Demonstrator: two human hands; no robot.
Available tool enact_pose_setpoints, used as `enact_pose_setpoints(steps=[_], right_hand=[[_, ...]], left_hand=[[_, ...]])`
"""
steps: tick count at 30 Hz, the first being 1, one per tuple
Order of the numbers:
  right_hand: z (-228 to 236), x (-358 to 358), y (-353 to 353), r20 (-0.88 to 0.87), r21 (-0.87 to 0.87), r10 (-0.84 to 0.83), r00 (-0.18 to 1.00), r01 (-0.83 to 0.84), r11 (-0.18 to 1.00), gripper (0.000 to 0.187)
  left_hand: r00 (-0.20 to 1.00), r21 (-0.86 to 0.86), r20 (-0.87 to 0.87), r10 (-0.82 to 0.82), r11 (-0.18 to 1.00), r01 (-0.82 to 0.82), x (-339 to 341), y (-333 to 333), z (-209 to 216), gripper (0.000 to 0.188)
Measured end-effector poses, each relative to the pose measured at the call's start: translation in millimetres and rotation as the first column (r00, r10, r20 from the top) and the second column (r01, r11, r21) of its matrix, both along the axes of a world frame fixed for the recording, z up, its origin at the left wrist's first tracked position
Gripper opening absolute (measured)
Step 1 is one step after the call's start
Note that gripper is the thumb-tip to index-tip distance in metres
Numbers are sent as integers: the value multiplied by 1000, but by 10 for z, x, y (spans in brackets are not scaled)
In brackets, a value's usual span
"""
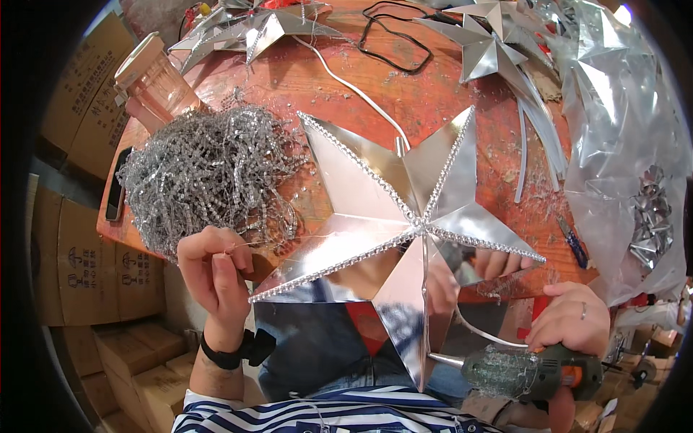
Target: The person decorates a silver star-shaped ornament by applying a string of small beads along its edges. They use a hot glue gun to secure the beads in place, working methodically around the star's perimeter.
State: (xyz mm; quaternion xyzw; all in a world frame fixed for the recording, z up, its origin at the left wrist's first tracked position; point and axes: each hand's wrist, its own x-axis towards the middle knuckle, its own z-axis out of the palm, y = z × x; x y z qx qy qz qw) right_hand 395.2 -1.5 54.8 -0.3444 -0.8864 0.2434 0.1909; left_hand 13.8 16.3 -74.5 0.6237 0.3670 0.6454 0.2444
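Note:
A large shiny silver five-pointed star [451, 177] lies before me at the table's near edge, its lowest point over my lap. Rows of silver bead trim [339, 265] run along four of its ridges; the ridge toward me shows no beads. My right hand [574, 325] grips a dark green glue gun [498, 372], its metal nozzle close to that bare ridge near the lower tip. Left of the star, my left hand [216, 270] is raised with fingers pinched on a thin thread. Just beyond it sits a tangled heap of silver bead strands [209, 169].
A lidded clear cup [155, 83] and a phone [117, 184] stand beyond the heap. More silver stars [267, 32] lie at the back. A white cord [346, 83], black cable [393, 65], glue sticks [521, 151] and plastic bag [613, 137] surround the star. Cardboard boxes [90, 260] stack left.

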Motion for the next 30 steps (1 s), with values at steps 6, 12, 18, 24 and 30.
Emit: enact_pose_setpoints(steps=[6,12,18,24,30], right_hand=[[-202,118,-111,-3,28,32,999,-32,999,17],[-126,-18,-319,-18,30,-105,994,106,994,12],[-246,74,-298,-68,69,22,997,-17,997,21],[-356,319,-548,-308,114,-185,933,229,967,51],[-640,236,-572,-181,141,-770,612,791,596,50]], left_hand=[[999,0,-30,26,1000,-26,-43,-35,2,13],[1000,-48,-5,29,998,-30,43,11,3,22],[1000,-25,-21,-7,1000,6,23,-81,29,48],[932,6,-361,-15,1000,18,12,-316,255,24],[911,-75,-371,180,972,-223,-43,-294,356,10]])
